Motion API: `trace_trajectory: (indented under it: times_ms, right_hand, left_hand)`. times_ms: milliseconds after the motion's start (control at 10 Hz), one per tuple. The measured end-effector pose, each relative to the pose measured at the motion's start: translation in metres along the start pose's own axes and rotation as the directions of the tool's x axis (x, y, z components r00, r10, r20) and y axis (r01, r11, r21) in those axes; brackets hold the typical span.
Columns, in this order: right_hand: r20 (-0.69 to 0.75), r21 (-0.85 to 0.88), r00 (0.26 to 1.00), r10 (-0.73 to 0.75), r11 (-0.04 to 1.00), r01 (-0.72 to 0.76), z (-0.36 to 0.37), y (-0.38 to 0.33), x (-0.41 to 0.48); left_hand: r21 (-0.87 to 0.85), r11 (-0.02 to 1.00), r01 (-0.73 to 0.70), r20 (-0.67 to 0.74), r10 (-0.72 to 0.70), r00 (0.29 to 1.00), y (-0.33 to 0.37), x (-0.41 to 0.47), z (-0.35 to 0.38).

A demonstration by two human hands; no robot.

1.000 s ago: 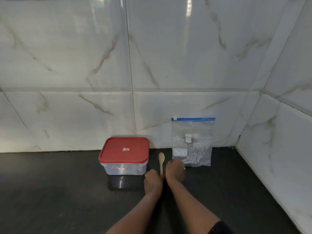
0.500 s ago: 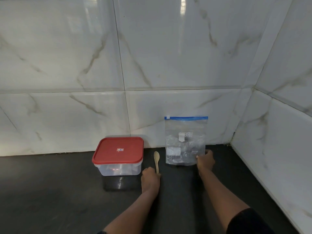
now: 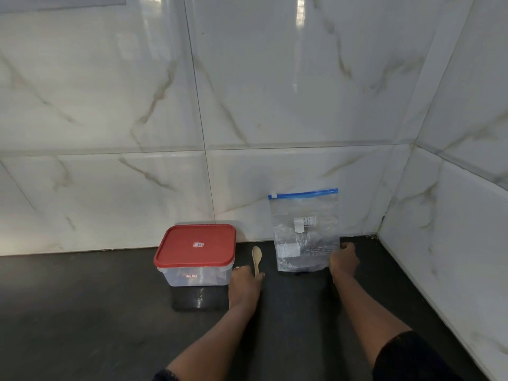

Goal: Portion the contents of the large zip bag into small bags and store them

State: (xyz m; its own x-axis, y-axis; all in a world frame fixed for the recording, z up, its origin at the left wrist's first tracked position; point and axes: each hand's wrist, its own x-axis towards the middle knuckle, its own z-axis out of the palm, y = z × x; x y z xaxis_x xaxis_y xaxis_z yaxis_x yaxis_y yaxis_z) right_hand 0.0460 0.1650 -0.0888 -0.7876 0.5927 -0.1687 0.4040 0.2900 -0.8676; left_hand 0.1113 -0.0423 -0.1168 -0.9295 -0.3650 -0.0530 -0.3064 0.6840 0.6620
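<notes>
The box point(image 3: 195, 255) sits on the counter point(image 3: 82, 312) by the back wall point(image 3: 247, 105); the spoon point(image 3: 257, 259) lies just right of it; right again, the bag point(image 3: 305, 232) leans on the wall; the left hand point(image 3: 244, 284) is at the spoon's near end; the right hand point(image 3: 343, 261) is at the bag's lower right corner.

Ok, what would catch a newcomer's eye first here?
The red lid on the clear box, left of centre on the dark counter. Right of it a blue-sealed bag stands against the wall, the right hand gripping its lower corner; between them the left hand curls over the handle of a spoon.
</notes>
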Motion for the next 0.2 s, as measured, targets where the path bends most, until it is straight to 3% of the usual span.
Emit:
trace_trajectory:
  times_ms: [100,200]
  right_hand:
    - [-0.06,-0.079,0.996,-0.061,0.995,0.056,-0.006,-0.004,-0.013]
    - [-0.016,-0.194,0.972,-0.233,0.955,0.226,-0.005,-0.011,-0.037]
  left_hand:
    - [0.032,0.989,-0.143,-0.026,0.144,0.989,0.005,-0.005,-0.008]
    - [0.067,0.966,-0.249,-0.013,0.251,0.968,0.016,-0.011,-0.021]
